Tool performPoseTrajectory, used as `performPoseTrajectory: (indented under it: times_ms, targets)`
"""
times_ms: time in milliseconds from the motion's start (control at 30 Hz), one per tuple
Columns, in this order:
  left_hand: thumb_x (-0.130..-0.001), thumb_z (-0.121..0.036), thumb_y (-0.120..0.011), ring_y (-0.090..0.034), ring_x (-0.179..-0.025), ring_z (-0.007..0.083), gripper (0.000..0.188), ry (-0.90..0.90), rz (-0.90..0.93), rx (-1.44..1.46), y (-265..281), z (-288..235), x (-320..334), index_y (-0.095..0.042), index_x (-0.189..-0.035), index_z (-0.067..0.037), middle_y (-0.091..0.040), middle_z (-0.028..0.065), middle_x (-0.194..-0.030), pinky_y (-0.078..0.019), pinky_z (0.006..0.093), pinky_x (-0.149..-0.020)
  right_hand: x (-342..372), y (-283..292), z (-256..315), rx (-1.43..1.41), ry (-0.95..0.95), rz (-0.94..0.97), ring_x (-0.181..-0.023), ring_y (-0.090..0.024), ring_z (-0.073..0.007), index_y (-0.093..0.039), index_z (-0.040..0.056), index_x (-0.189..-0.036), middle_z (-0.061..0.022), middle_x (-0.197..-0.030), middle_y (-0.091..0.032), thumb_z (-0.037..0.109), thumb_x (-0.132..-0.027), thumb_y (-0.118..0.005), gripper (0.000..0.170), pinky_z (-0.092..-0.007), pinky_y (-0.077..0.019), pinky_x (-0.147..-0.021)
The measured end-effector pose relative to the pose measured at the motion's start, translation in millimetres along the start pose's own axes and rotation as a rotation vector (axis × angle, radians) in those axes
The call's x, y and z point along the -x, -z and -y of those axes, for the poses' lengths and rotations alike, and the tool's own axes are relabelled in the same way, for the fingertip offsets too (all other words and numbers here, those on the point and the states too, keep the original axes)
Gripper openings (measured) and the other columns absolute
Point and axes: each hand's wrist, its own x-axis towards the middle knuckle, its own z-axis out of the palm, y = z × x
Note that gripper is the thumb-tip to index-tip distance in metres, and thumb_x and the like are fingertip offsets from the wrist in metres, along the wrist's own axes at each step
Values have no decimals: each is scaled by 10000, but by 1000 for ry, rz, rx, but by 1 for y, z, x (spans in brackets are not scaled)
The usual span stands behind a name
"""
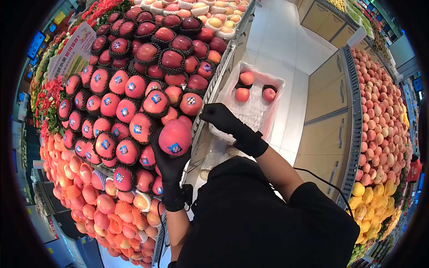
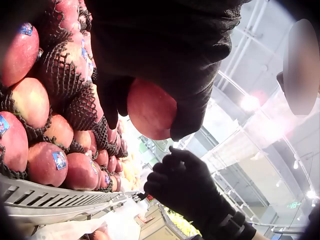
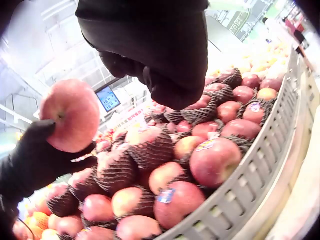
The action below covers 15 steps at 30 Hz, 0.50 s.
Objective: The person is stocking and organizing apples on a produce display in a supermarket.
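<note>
A large pink-red apple (image 1: 174,136) with a blue sticker rests in my black-gloved left hand (image 1: 172,167), held above the apple display. Fingers and thumb wrap its sides in the left wrist view, and its stem hollow shows in the right wrist view. My gloved right hand (image 1: 221,118) is beside the display's edge rail, its fingers curled in and nothing visible in them. Just below both hands lie rows of stickered apples (image 1: 126,110) in black foam nets. To the right, a white plastic-lined crate (image 1: 279,85) has 3 apples in it, some with black nets.
A slotted grey rail (image 3: 250,185) borders the display. Darker red apples (image 1: 172,59) lie farther back, and apples in orange nets (image 1: 123,214) nearer me. Across the tiled aisle (image 1: 286,49) stand peaches (image 1: 380,120) and yellow fruit (image 1: 371,210) above cabinets (image 1: 326,134).
</note>
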Motion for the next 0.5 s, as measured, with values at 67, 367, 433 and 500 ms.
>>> performPoseTrajectory:
  times_ms: [67,367,433,500]
  targets:
    - [-603,-72,-863,-483,-1213,267,896,14,12,45,-8,-2,-4,-367,-1349,-59,-467,116,-1310,-395,393,-1044,0,28,-19,198,-8,21,-577,-522,-256,-587,-20,-707,-189,-640,-546,226,-755,-645,257,-412,-438,-602]
    - [-584,-60,-860,-472,-1227,273,931,73,-8,-181,-53,-10,5,-356,-1367,-51,-448,130,-1340,-394,399,-1046,13,105,-121,117,-140,-75,-517,-373,-158,-484,-35,-634,-128,-526,-384,155,-772,-603,264,-383,-375,-530]
    - [-576,-40,-833,-466,-1239,269,933,77,-11,-223,-61,-9,6,-354,-1377,-53,-449,133,-1354,-387,398,-1048,12,117,-147,54,-190,-190,-538,-422,-153,-518,-27,-659,-105,-545,-440,190,-823,-616,290,-380,-399,-554]
    - [-579,-56,-836,-471,-1228,268,932,100,-21,-283,-69,-9,8,-354,-1377,-49,-454,131,-1338,-391,396,-1043,13,132,-169,72,-257,-271,-575,-547,-214,-627,-15,-783,-158,-648,-589,235,-850,-645,259,-371,-457,-606]
